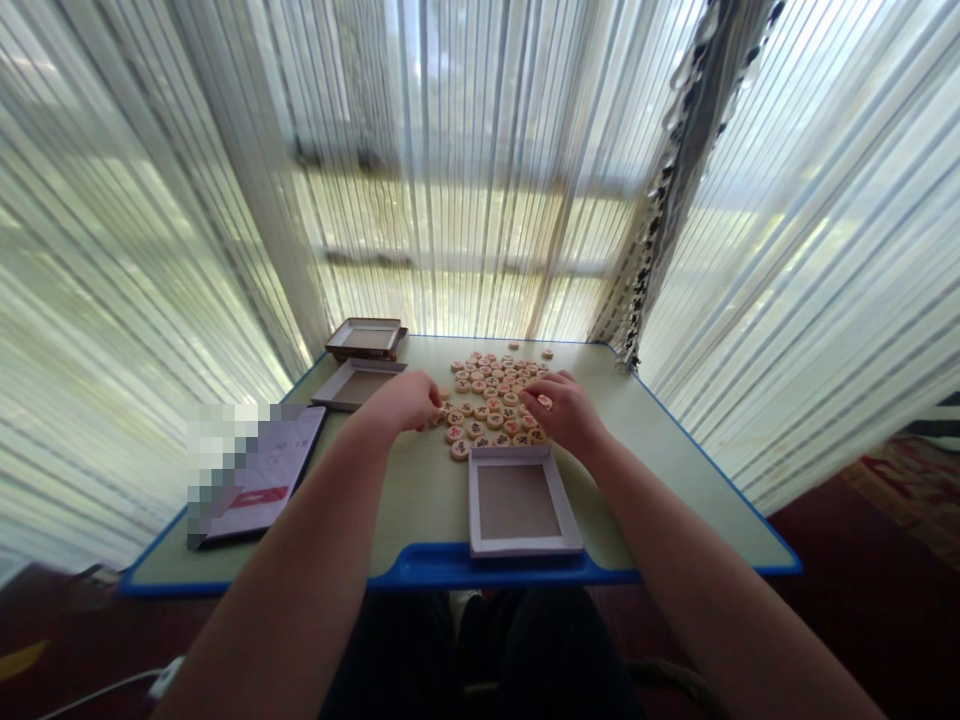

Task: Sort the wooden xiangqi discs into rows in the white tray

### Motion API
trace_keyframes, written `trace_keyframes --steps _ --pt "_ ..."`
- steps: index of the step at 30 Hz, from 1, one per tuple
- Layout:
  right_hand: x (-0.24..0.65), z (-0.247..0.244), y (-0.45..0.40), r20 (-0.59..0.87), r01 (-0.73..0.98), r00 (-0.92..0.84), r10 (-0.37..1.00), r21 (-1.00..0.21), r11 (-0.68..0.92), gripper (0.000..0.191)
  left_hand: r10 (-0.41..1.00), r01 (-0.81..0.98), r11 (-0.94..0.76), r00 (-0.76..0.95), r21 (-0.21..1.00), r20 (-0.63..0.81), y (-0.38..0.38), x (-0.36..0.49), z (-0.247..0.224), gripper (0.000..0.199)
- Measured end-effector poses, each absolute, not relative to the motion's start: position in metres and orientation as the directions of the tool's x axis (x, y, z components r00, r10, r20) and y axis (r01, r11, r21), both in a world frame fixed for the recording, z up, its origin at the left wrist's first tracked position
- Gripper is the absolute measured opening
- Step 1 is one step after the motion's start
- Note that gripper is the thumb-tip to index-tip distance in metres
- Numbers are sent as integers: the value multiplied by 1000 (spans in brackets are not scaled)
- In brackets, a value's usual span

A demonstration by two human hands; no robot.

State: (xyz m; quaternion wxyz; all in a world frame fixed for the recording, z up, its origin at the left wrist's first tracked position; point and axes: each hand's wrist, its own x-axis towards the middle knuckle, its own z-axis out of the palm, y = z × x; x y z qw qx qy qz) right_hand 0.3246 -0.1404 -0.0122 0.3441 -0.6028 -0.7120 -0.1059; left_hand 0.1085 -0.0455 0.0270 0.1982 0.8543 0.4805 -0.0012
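Observation:
Several round wooden pieces with red or dark characters lie spread over the middle of the pale table. At their left edge is my left hand, its fingers closed and pointing down beside the pieces; what they hold, if anything, is too small to make out. My right hand rests over the right side of the pieces, fingers bent together, with a piece partly showing beneath them; its grip is unclear. An open white-rimmed box sits nearest me, touching the front pieces.
A second shallow box lies at the table's left, with stacked brown boxes behind it. A clipboard-like flat item with paper is at the front left. The table has a blue edge; sheer curtains hang beyond.

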Motion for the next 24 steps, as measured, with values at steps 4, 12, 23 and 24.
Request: trace_keyframes --steps 4,12,23,24 --pt "325 -11 -142 629 932 -42 776 -255 257 20 824 825 -446 530 346 -200 -41 109 23 25" --pt "330 -14 -140 610 949 -6 792 -247 197 21 826 841 -467 525 272 -204 -42 107 25 23" --pt "331 -13 -140 617 957 33 786 -247 153 21 856 841 -514 489 169 168 -30 115 8 29" --pt "331 -14 -140 617 956 35 786 -250 154 21 846 832 -529 501 167 184 -28 117 6 30"
